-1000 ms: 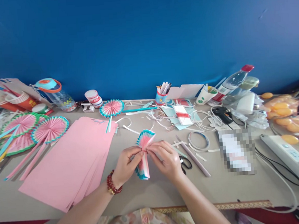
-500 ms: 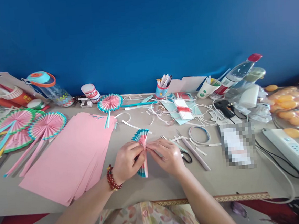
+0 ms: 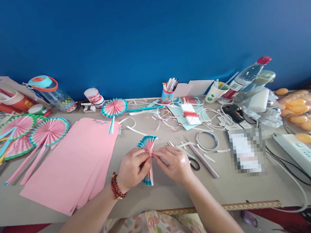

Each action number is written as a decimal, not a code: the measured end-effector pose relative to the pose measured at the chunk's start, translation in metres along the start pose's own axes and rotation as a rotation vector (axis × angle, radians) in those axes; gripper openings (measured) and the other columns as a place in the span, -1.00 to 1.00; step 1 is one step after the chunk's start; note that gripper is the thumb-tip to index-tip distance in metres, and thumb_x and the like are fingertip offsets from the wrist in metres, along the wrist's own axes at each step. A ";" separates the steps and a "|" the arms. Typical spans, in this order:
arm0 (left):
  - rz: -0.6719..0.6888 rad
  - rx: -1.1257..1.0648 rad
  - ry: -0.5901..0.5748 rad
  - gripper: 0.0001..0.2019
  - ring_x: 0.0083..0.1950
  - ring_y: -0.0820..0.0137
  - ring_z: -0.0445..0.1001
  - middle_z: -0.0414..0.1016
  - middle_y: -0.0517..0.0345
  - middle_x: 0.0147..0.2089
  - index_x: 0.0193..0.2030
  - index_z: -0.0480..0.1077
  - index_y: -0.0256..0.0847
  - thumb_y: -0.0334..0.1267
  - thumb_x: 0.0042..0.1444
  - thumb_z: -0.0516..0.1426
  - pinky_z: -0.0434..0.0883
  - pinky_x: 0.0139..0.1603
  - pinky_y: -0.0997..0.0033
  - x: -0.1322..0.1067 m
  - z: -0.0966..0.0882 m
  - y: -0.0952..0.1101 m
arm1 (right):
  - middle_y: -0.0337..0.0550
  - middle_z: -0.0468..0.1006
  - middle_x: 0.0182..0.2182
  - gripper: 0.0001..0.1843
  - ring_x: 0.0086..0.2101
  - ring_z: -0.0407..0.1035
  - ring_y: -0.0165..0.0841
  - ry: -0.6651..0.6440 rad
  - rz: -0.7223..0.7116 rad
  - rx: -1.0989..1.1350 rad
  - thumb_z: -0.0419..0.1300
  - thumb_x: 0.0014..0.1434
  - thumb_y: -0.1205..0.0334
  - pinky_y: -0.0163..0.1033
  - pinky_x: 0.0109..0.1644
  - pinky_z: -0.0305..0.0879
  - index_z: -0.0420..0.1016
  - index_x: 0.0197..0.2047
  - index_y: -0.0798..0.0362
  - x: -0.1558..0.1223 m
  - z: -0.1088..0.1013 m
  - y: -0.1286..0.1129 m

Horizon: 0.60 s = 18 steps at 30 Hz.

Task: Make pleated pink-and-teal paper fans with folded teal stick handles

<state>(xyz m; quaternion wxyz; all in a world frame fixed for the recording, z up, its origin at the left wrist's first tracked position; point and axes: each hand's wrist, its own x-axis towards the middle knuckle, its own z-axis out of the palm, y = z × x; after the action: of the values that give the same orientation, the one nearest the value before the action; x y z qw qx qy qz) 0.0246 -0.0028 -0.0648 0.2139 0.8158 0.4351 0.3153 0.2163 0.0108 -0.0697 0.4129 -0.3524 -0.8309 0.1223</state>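
Both my hands meet over the table's front middle, pinching the waist of a pleated pink paper fan [image 3: 147, 143] with teal edges. Its top pleats spread out above my fingers, and its lower end [image 3: 149, 178] hangs down below them. My left hand [image 3: 133, 168], with a red bead bracelet on the wrist, grips the fold from the left. From the right, my right hand [image 3: 173, 163] has its fingertips closed on the same spot. Black scissors [image 3: 193, 164] lie partly hidden just behind my right hand.
A stack of pink paper sheets [image 3: 75, 162] lies to the left, finished round fans [image 3: 48, 131] beyond it. Paper strips, a tape ring [image 3: 206, 140], a pen cup [image 3: 167, 93], bottles, a glue gun [image 3: 232, 112], a power strip [image 3: 304, 160] and a bag of oranges [image 3: 303, 114] crowd the back and right.
The pleated fan has been squeezed tighter at its middle, so its top spread looks narrower. The view shifted slightly; my hands stay at the same spot.
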 end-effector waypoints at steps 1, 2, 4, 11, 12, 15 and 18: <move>-0.002 0.003 -0.001 -0.73 -0.33 0.36 0.30 0.32 0.17 -0.43 -0.45 0.28 -0.18 -0.37 0.30 -0.03 0.26 -0.25 0.38 0.000 0.000 0.000 | -0.19 0.69 -0.25 -0.79 -0.29 0.54 -0.30 -0.003 -0.005 -0.003 0.16 0.23 0.44 -0.18 -0.15 0.45 0.50 -0.14 -0.04 0.000 0.000 0.000; -0.003 0.004 -0.004 -0.73 -0.33 0.36 0.30 0.32 0.17 -0.44 -0.45 0.27 -0.18 -0.37 0.30 -0.03 0.26 -0.25 0.38 0.000 0.000 -0.001 | -0.18 0.69 -0.24 -0.79 -0.28 0.54 -0.30 -0.008 -0.008 -0.007 0.16 0.23 0.44 -0.18 -0.15 0.45 0.50 -0.14 -0.04 0.000 0.000 0.000; -0.005 0.004 -0.008 -0.74 -0.34 0.36 0.30 0.32 0.17 -0.44 -0.45 0.27 -0.18 -0.37 0.29 -0.03 0.25 -0.25 0.38 0.000 0.001 -0.001 | -0.18 0.68 -0.24 -0.79 -0.29 0.53 -0.30 -0.020 -0.010 -0.019 0.15 0.23 0.44 -0.19 -0.15 0.44 0.50 -0.15 -0.03 0.000 0.000 -0.001; -0.059 -0.080 -0.015 -0.72 -0.35 0.39 0.30 0.30 0.18 -0.44 -0.46 0.27 -0.18 -0.34 0.31 -0.02 0.24 -0.28 0.40 0.000 -0.001 0.001 | -0.23 0.56 -0.47 -0.86 -0.46 0.42 -0.37 0.095 0.160 0.002 0.15 0.16 0.42 -0.24 -0.29 0.35 0.47 -0.34 0.00 0.002 -0.003 0.001; -0.074 -0.100 -0.012 -0.72 -0.36 0.40 0.30 0.29 0.19 -0.45 -0.47 0.27 -0.18 -0.33 0.31 -0.01 0.23 -0.29 0.41 0.000 -0.002 0.001 | -0.24 0.55 -0.48 -0.88 -0.47 0.41 -0.38 0.145 0.233 0.034 0.16 0.14 0.40 -0.25 -0.30 0.35 0.47 -0.36 0.01 0.001 -0.006 0.005; -0.120 -0.164 -0.001 -0.68 -0.39 0.42 0.28 0.26 0.21 -0.47 -0.50 0.28 -0.19 -0.30 0.31 0.00 0.21 -0.32 0.42 0.000 -0.002 -0.001 | -0.25 0.54 -0.48 -0.94 -0.50 0.39 -0.41 0.385 0.528 0.219 0.18 0.13 0.32 -0.29 -0.37 0.34 0.48 -0.37 0.02 -0.001 -0.016 0.021; -0.173 -0.253 0.001 -0.67 -0.40 0.43 0.29 0.29 0.21 -0.49 -0.50 0.35 -0.21 -0.27 0.32 0.00 0.22 -0.33 0.43 0.001 -0.002 -0.002 | -0.25 0.52 -0.47 -0.89 -0.55 0.34 -0.44 0.702 0.745 0.369 0.16 0.18 0.19 -0.32 -0.44 0.30 0.44 -0.34 0.03 -0.002 -0.029 0.039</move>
<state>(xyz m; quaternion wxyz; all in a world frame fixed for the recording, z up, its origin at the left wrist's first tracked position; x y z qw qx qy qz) 0.0220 -0.0009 -0.0646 0.3411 0.7417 0.4605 0.3485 0.2584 0.0352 -0.0718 0.6493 -0.5643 -0.4267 0.2789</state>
